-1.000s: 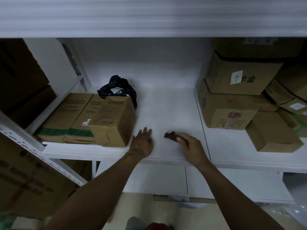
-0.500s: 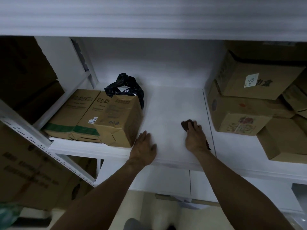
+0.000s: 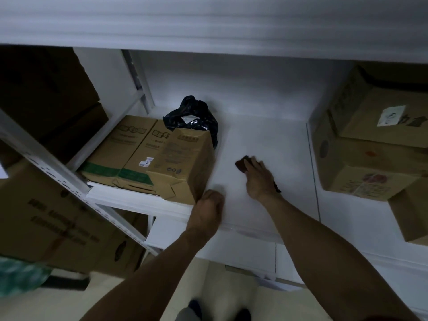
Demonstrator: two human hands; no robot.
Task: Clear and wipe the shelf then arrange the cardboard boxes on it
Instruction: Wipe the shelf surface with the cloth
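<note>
Evidently mid-wipe: the right hand (image 3: 259, 179), fingers flat, presses a dark cloth (image 3: 240, 165) onto the bare middle of the shelf (image 3: 266, 135). The left hand (image 3: 209, 205) rests at its front edge, grip unclear. The next move likely calls for sweeping toward the cardboard boxes (image 3: 180, 163) at left.

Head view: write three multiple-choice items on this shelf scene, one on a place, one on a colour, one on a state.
1. The crumpled black plastic bag lies: A) behind the brown cardboard boxes at the left of the white metal shelf; B) inside a drawer; C) hanging from a hook.
2. The small wiping cloth is: A) white; B) dark brown; C) yellow.
3. The right hand: A) grips a box; B) presses flat on the cloth; C) hangs idle.
Key: 1A, the bag shows over the boxes' back; 2B, dark brown shows past the hand; 3B, the hand lies flat on the cloth.
</note>
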